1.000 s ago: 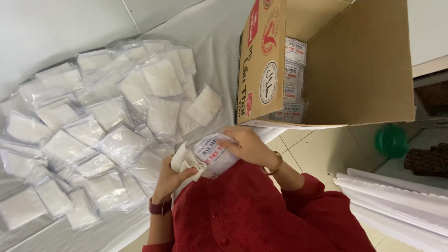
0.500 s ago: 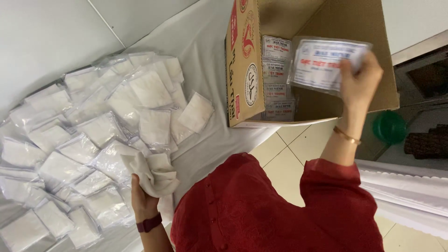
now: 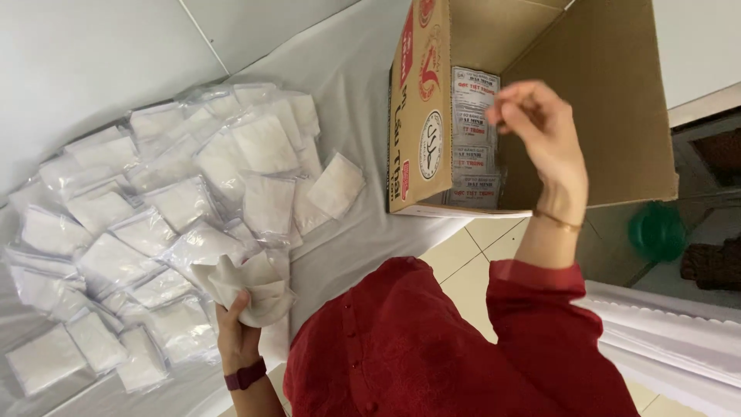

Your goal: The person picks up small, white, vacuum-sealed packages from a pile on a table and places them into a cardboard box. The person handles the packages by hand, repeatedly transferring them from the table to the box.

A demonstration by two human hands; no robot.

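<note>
Gripping a white gauze pack [image 3: 251,286] above the pile of packs [image 3: 154,224], left hand [image 3: 235,340] is clenched. Right hand [image 3: 540,135] is empty, fingers loose, at the cardboard box [image 3: 421,116]. Risk: stacked packets [image 3: 472,139] inside could be toppled if brushed.

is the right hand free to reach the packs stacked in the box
Probably yes: the right hand is empty, fingers apart, hovering at the open box right beside the stacked packs, with nothing between them.
</note>
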